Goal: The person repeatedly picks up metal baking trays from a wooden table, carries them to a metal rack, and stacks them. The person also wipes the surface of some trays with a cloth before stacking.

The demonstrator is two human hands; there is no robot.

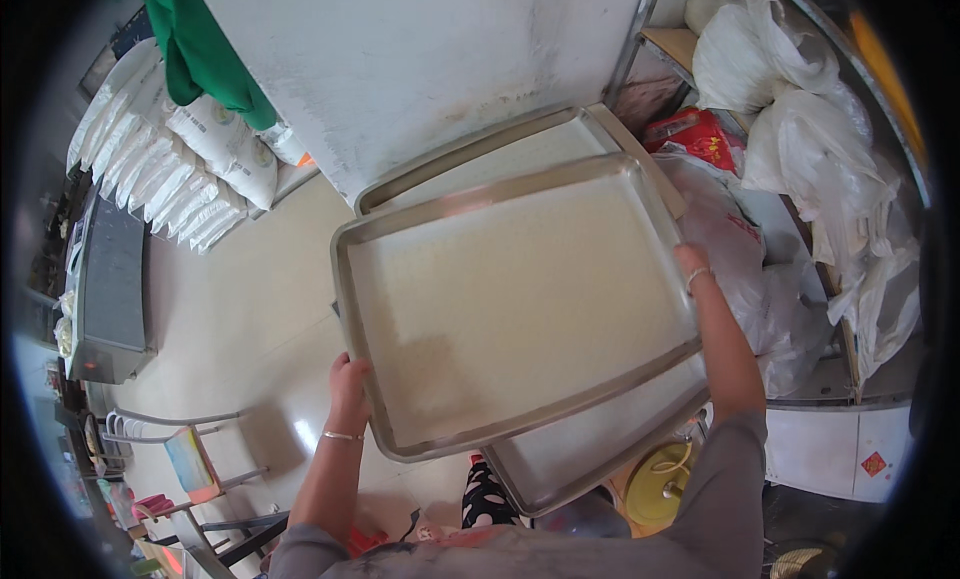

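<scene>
A large rectangular metal tray (517, 301) with a raised rim and a pale, flat inside spans the middle of the view. My left hand (350, 391) grips its left edge, thumb over the rim. On the opposite side my right hand (691, 260) holds the right edge. Beneath it lies a similar metal tray (600, 459), turned at another angle, showing at the lower right and at the top. What bears the lower tray is mostly hidden. Both wrists wear a bracelet.
Stacked white sacks (157, 159) stand at the left, near a green cloth (187, 46). A white panel (450, 46) rises behind the trays. Plastic bags (720, 226) crowd the right shelves. A metal rack (187, 421) stands lower left, and a yellow-green round lid-like object (649, 485) lower right.
</scene>
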